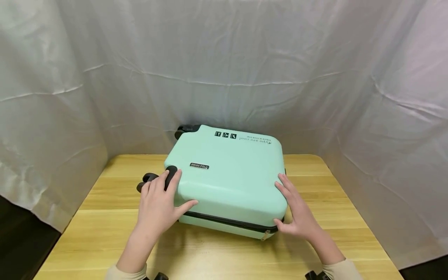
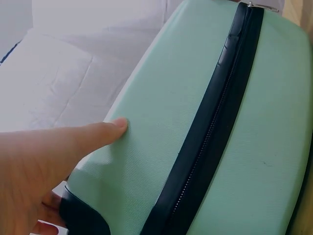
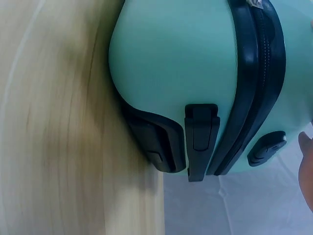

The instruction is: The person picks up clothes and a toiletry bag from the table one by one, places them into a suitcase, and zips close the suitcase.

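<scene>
The left hand (image 1: 157, 206) is resting on a mint-green suitcase (image 1: 231, 175), its fingers spreading loosely over a black corner guard (image 1: 170, 175) and its thumb touching the near side wall. The right hand (image 1: 297, 214) is holding no part in its grasp either; its relaxed fingers are lying along the edge of the upper face, its thumb sitting at the near corner. A beige sleeve (image 1: 126, 273) is showing behind the left wrist.

Between the two hands, a black zipper band (image 1: 231, 222) is running along the near side, with a metal zipper pull (image 1: 266, 235) hanging just beside the right thumb. The suitcase itself is lying flat on a wooden table (image 1: 105, 217). Near the left fingertips, a pair of black wheels (image 1: 148, 179) is sticking out. On the end beside the right hand, a black handle (image 3: 200, 142) is crossing the shell.

Beyond the left fingers, a "SWISS POLO" plate (image 1: 199, 166) is facing up. Farther from both hands, black pictograms (image 1: 225, 135) and printed lettering (image 1: 257, 139) are lining the far edge, and another wheel (image 1: 182, 132) is projecting from the far-left corner. Farthest off, a pale curtain (image 1: 210, 58) is hanging.
</scene>
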`<state>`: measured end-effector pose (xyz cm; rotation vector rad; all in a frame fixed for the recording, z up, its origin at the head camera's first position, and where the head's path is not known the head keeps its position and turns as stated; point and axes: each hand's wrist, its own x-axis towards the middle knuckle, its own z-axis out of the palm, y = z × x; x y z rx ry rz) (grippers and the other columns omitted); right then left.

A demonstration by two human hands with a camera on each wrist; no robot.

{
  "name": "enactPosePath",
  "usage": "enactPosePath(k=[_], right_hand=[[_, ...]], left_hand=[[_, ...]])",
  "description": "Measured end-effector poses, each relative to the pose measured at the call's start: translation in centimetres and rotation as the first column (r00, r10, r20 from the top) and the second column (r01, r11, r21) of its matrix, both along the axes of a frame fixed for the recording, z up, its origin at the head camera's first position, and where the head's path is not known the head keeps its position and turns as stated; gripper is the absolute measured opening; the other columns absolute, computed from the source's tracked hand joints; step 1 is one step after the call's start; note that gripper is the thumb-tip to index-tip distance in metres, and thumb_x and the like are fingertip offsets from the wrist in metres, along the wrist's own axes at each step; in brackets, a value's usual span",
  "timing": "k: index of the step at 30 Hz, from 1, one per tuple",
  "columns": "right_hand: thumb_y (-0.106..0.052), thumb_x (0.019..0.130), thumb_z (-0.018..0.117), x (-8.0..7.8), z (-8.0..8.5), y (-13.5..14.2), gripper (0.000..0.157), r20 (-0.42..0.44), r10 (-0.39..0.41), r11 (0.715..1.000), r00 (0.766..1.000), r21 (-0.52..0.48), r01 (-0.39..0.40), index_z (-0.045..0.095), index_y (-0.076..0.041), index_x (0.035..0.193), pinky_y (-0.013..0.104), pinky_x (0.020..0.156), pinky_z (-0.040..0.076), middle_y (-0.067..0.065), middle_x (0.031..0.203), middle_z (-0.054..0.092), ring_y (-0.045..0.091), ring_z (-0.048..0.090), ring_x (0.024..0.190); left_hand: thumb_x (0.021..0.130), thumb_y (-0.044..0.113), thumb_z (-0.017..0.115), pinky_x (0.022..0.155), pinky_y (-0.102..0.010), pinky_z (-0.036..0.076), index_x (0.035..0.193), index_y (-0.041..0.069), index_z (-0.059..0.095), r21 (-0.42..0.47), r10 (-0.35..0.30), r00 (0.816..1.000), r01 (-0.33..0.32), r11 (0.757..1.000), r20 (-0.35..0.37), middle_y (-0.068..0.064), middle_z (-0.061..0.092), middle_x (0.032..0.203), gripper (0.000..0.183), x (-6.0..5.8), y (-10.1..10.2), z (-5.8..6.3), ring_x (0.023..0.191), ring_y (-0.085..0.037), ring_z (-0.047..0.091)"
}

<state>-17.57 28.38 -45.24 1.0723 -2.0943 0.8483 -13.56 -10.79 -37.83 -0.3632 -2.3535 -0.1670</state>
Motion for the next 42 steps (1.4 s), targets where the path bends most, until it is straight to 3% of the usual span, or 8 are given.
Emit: enactPosePath(k=[12, 20, 34, 42], right_hand=[[-0.04, 0.099, 0.052, -0.7, -0.2, 0.8, 0.063, -0.086, -0.053, 0.999, 0.995, -0.015, 0.052, 0.046, 0.01, 0.137, 0.026, 0.122, 0.02, 0.029, 0.147, 0.041, 0.032, 0.032, 0.146], [-0.034, 0.101, 0.052, -1.7, -0.6, 0.9, 0.054, -0.156, -0.11, 0.993, 0.982, -0.055, 0.103, 0.052, 0.009, 0.133, 0.027, 0.121, 0.025, 0.029, 0.141, 0.048, 0.036, 0.039, 0.141], [-0.033, 0.102, 0.048, -2.7, -0.3, 0.3, 0.049, -0.153, -0.23, 0.972, 0.961, -0.083, 0.22, 0.054, 0.003, 0.135, 0.021, 0.119, 0.026, 0.026, 0.139, 0.052, 0.036, 0.046, 0.135], [-0.035, 0.102, 0.049, -2.9, 0.2, 0.6, 0.05, -0.159, -0.237, 0.971, 0.958, -0.068, 0.229, 0.054, 0.001, 0.135, 0.018, 0.118, 0.026, 0.025, 0.138, 0.053, 0.037, 0.047, 0.132]], left_hand=[[0.067, 0.061, 0.077, 0.088, -0.056, 0.045, 0.134, 0.01, 0.058, -0.02, 0.004, 0.999, -0.004, 1.0, -0.036, -0.029, 0.061, 0.119, 0.086, -0.2, 0.4, -0.1, 0.095, -0.044, 0.063], [0.068, 0.057, 0.081, 0.084, -0.054, 0.046, 0.131, 0.01, 0.061, -0.021, 0.01, 0.999, -0.011, 1.0, -0.048, -0.028, 0.063, 0.116, 0.081, -0.6, 1.1, -0.2, 0.092, -0.043, 0.063], [0.067, 0.056, 0.082, 0.081, -0.051, 0.045, 0.127, 0.01, 0.063, 0.005, 0.055, 0.992, -0.055, 0.998, -0.113, -0.027, 0.064, 0.116, 0.078, -1.5, 2.3, -0.7, 0.095, -0.041, 0.062], [0.066, 0.055, 0.082, 0.08, -0.051, 0.045, 0.126, 0.009, 0.064, 0.014, 0.059, 0.99, -0.058, 0.998, -0.13, -0.026, 0.064, 0.115, 0.078, -1.6, 2.4, -0.7, 0.094, -0.041, 0.062]])
